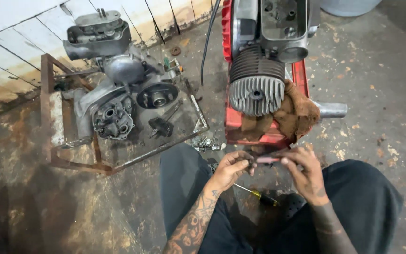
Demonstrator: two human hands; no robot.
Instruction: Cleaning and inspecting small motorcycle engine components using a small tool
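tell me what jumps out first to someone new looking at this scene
The finned grey engine cylinder on a red stand at top centre, a brown rag draped beside it. Left lies a stripped engine case in a rusty frame. Below, both hands pinch a small pink part.

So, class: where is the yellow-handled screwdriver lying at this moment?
In the head view, the yellow-handled screwdriver lies on the floor between the person's knees, just below the left hand and right hand.

Small pink part (pixel 267 160) mostly covered by fingers of both hands; kind not discernible. Red engine (pixel 259 56) cut off by top edge. Screwdriver (pixel 258 194) tip hidden behind left wrist.
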